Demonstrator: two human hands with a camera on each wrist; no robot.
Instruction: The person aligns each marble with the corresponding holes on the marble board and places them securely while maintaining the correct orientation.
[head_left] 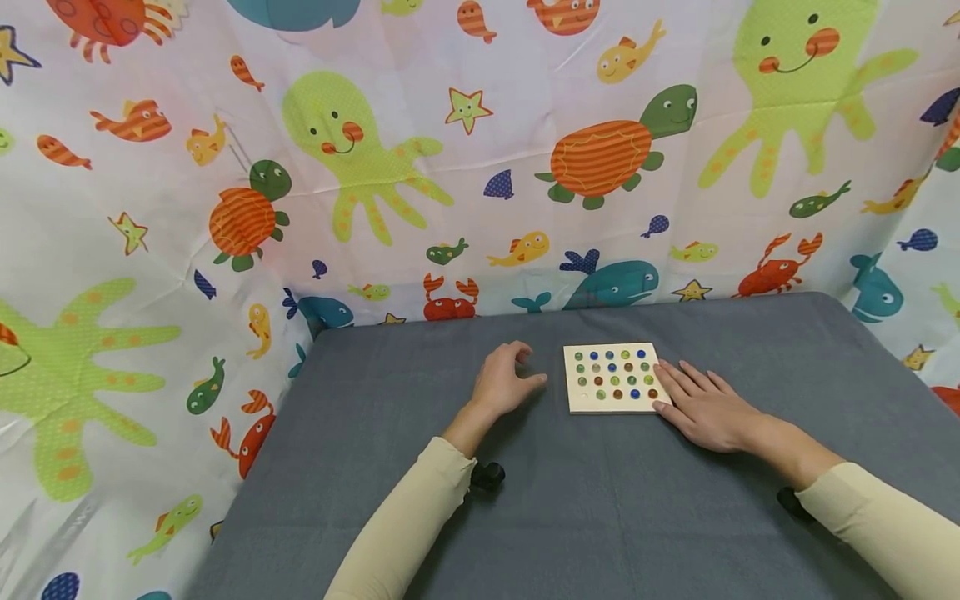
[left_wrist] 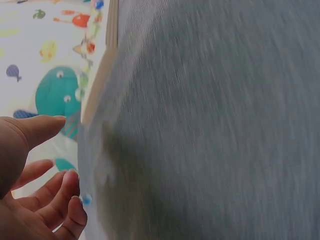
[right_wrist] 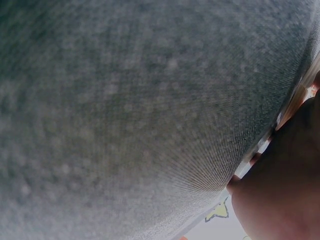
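A pale wooden board [head_left: 612,404] lies on the grey cloth, with rows of green, blue, brown and yellowish marbles set in it. At its near left corner a bare hollow [head_left: 585,396] shows. My right hand [head_left: 708,412] rests at the board's right edge, fingers stretched out, thumb touching the near right corner. Left of the board, my left hand [head_left: 504,382] hovers apart from it, thumb and loosely bent fingers spread. In the left wrist view a small blue marble [left_wrist: 86,199] appears beside the fingertips; whether they touch it I cannot tell.
Grey cloth [head_left: 555,517] covers the table. Behind and to the left hangs a white curtain [head_left: 420,50] printed with sea animals. Black wrist devices [head_left: 487,477] sit under both cuffs.
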